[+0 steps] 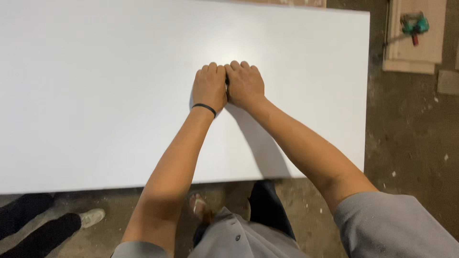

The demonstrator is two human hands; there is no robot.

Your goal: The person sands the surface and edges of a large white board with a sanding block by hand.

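Right now both hands are seen pressed side by side on a large white panel, near its middle & a bit toward the far edge. L hand is curled, knuckles up, fingers tucked under; a thin black band is worn at the wrist. R hand is curled the same way, touching the L one along the thumb side. Nothing can be seen gripped in either fist; whether sth small is hidden under the fingers can't be told. Both forearms are stretched out over the panel's near edge, w/ grey short sleeves seen at the bottom of the view.

White panel is laid flat & fills most of the view; its near edge runs across the lower third, its R edge stops short of the R side. Shadow of the arms is cast on the panel below the R wrist.

Beyond the R edge, dusty concrete floor is seen. Top R: stacked wooden boards w/ a green-and-red tool laid on them, well apart from the hands. Bottom L: another person's dark trouser leg & a white shoe are seen on the floor, just beside the panel's near edge
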